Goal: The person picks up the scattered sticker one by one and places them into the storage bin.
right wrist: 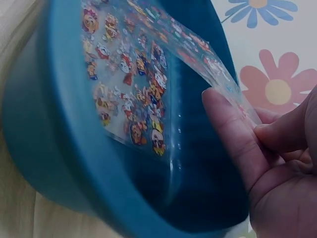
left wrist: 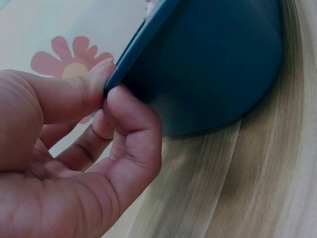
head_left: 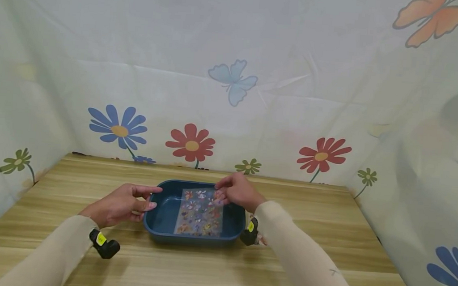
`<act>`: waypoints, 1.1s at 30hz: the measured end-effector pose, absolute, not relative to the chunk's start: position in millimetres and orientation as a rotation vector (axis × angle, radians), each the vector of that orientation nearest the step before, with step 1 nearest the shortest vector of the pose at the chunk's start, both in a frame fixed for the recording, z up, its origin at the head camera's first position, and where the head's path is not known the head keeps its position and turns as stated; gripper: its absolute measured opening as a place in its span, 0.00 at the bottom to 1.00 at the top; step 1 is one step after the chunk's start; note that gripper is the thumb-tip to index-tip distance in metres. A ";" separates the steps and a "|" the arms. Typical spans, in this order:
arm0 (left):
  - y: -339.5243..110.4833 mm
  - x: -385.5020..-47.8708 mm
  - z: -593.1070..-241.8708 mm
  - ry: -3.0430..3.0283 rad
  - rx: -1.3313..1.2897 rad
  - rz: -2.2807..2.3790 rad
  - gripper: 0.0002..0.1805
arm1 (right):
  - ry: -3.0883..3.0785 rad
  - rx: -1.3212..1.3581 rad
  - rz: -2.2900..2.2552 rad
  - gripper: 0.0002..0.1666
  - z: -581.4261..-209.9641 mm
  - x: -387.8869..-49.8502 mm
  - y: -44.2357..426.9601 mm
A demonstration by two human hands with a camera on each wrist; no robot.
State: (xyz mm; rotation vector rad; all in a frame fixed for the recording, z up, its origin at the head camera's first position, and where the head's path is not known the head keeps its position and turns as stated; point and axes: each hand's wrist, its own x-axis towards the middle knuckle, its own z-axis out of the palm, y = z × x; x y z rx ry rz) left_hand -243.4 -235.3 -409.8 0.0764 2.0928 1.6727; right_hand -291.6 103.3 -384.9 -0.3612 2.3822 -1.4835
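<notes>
A dark blue oval basin (head_left: 162, 218) stands on the wooden table. My left hand (head_left: 121, 204) pinches the basin's left rim between thumb and curled fingers, as the left wrist view shows on the blue wall (left wrist: 213, 64). Inside the basin is a clear plastic sheet of cartoon stickers (head_left: 201, 212). With thumb and fingers my right hand (head_left: 241, 192) pinches the sheet's upper right corner near the far rim. In the right wrist view the sticker sheet (right wrist: 129, 74) bends up toward the fingers (right wrist: 233, 129), its lower part down in the basin.
The wooden table (head_left: 154, 272) runs back to a pale curtain (head_left: 156, 88) printed with flowers and butterflies. Just right of the basin, partly hidden by the right wrist's black camera (head_left: 250, 232), lies a small patterned item (head_left: 261, 240).
</notes>
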 end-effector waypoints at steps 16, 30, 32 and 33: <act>-233.9 -241.8 -408.9 2.108 0.073 1.665 0.37 | 2.414 -0.368 -1.383 0.17 -390.0 -292.6 94.9; -234.5 -241.8 -408.1 2.107 0.084 1.659 0.38 | 2.457 -0.396 -1.300 0.20 -390.3 -290.5 92.0; -234.5 -241.7 -408.4 2.108 0.081 1.658 0.38 | 2.456 -0.401 -1.293 0.20 -391.4 -290.7 91.6; -234.5 -241.6 -408.6 2.109 0.080 1.657 0.38 | 2.457 -0.402 -1.288 0.20 -391.7 -290.7 91.4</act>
